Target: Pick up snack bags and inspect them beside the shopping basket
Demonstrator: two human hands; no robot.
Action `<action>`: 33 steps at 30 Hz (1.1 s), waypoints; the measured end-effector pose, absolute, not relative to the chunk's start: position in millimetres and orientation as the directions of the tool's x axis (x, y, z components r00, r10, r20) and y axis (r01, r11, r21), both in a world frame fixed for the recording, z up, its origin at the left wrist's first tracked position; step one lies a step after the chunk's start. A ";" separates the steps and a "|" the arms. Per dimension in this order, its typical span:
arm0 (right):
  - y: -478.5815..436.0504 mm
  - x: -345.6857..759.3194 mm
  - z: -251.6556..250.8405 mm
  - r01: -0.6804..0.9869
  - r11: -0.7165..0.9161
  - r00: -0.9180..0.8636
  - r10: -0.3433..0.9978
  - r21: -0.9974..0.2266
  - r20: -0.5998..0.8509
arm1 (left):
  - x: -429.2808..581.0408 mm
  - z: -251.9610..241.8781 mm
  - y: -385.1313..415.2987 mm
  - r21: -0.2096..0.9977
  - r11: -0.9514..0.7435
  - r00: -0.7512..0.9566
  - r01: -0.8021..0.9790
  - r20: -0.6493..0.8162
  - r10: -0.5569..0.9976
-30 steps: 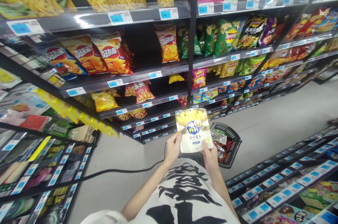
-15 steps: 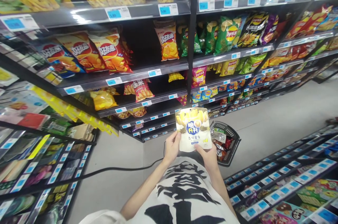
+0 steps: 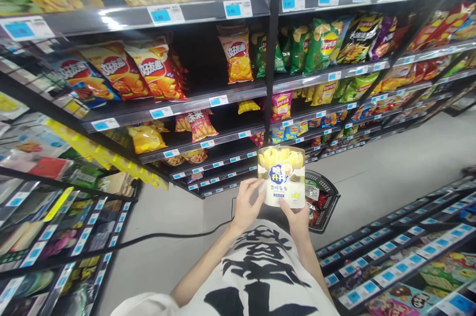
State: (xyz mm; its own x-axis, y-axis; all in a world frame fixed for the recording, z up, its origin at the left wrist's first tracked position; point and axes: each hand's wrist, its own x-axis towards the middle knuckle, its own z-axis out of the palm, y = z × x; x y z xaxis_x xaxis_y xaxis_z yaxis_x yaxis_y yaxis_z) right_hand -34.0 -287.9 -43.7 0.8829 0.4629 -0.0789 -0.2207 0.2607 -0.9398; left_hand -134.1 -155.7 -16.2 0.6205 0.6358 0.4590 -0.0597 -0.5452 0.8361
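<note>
A white and yellow snack bag (image 3: pixel 281 177) with a blue logo is held upright in front of my body. My right hand (image 3: pixel 296 217) grips its lower edge, the thumb lying across the front. Just left of the bag, my left hand (image 3: pixel 248 203) has its fingers apart and bent, the tips close to the bag's left edge; it is not gripping the bag. Beyond the bag on the right, a dark shopping basket (image 3: pixel 329 202) stands on the floor with several packaged goods in it, partly covered by the bag and my right hand.
Ahead rises a black shelf unit (image 3: pixel 238 93) with orange chip bags (image 3: pixel 238 55), green chip bags (image 3: pixel 322 45) and other snacks. Another shelf (image 3: pixel 409 261) runs along the lower right, and a rack (image 3: pixel 48 236) stands at left. A black cable (image 3: pixel 167 236) crosses the grey floor (image 3: pixel 159 269).
The snack bag has moved slightly right and up in my right hand. My left hand has let go of its left edge and its fingers have spread.
</note>
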 end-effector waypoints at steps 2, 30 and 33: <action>-290.0 -36.5 -38.1 -0.090 0.259 0.858 0.510 -0.962 0.058 | -135.2 -10.4 -160.1 0.858 -0.498 0.736 -0.128 0.419 0.532; -300.8 -43.0 -5.5 0.972 0.039 0.170 0.566 -0.232 0.807 | -147.1 -29.0 -168.4 0.623 0.748 0.905 -0.231 -0.144 0.400; -298.8 -42.8 -5.2 0.971 0.049 0.169 0.550 -0.234 0.818 | -148.2 -29.6 -168.0 0.584 0.778 0.925 -0.230 -0.119 0.362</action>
